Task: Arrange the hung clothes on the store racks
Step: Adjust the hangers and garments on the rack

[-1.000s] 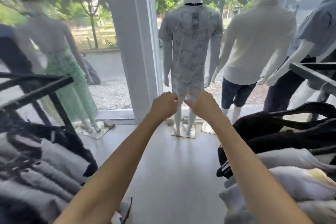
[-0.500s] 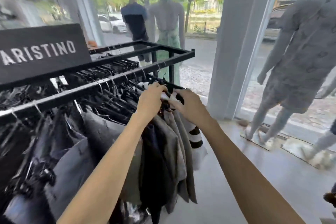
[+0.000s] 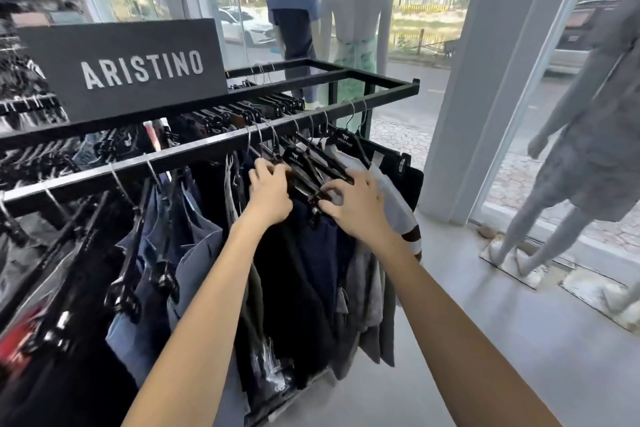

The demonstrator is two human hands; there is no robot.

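Hands are working the near rail (image 3: pixel 194 149) of the rack (image 3: pixel 381 81), toward its right end. Your left hand (image 3: pixel 272 196) is curling its fingers round a black hanger (image 3: pixel 294 159); your right hand (image 3: pixel 358 206) is pinching the next hanger's shoulder (image 3: pixel 322 196) with bent fingertips. Dark and navy clothes (image 3: pixel 311 253) are hanging below, crowded together, with a white piece (image 3: pixel 394 204) just beside your right wrist. You are probably spacing them: slide each by the hook, not the cloth, and keep gaps even. A sign (image 3: pixel 138 68) reading ARISTINO is standing on the rack's top. Pale floor (image 3: pixel 485 340) is running to glass, where mannequins (image 3: pixel 588 156) are facing the street.
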